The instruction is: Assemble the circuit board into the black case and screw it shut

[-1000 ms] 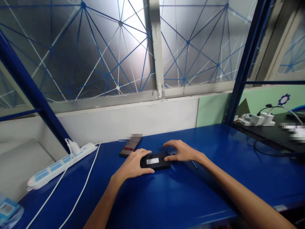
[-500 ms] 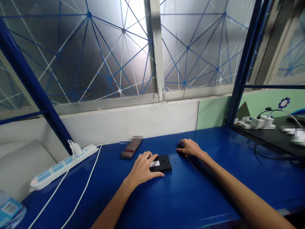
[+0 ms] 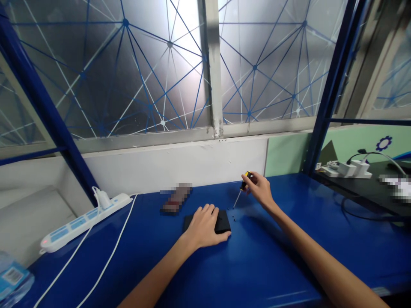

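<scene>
A flat black box (image 3: 224, 222) lies on the blue table, partly covered by my left hand (image 3: 203, 226). My fingers reach over its top to the far edge and the thumb lies along its near right corner, so the hand grips it. My right hand (image 3: 258, 187) is closed around the black and yellow handle of a screwdriver (image 3: 238, 198). The shaft slants down to the left, its tip close to the tabletop beside several tiny dark screws (image 3: 234, 217). These lie just right of the box.
A phone (image 3: 177, 199), blurred out, lies behind the box to the left. Along the left edge is a white power strip (image 3: 85, 222) with cables running forward. A plastic bottle (image 3: 14, 278) is at the lower left. White chargers (image 3: 353, 168) sit on a dark surface at right.
My right hand has lifted the screwdriver off the table and tilted it tip down toward the screws. My left hand has slid right over the box, covering its white label.
</scene>
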`<act>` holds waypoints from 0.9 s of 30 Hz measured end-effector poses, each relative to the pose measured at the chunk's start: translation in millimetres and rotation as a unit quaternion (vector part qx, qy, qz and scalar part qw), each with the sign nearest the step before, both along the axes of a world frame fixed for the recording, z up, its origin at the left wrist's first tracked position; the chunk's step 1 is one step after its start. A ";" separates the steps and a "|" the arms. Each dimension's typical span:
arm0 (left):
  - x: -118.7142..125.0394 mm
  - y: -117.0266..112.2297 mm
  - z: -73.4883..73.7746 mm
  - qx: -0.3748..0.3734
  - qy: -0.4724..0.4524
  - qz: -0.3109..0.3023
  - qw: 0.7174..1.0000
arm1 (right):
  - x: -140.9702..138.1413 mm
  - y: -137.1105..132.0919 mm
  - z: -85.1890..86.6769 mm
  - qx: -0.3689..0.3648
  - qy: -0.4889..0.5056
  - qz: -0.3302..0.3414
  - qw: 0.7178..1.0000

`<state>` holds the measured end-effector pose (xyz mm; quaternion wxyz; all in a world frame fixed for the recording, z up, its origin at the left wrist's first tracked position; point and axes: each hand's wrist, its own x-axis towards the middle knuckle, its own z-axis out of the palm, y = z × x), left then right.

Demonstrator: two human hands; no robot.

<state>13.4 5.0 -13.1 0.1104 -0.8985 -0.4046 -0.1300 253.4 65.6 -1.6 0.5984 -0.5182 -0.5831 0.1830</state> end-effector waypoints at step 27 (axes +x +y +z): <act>-14.0 -2.3 4.9 -0.097 -0.160 -0.048 0.981 | -8.3 -3.7 -2.8 -0.001 0.056 0.041 0.998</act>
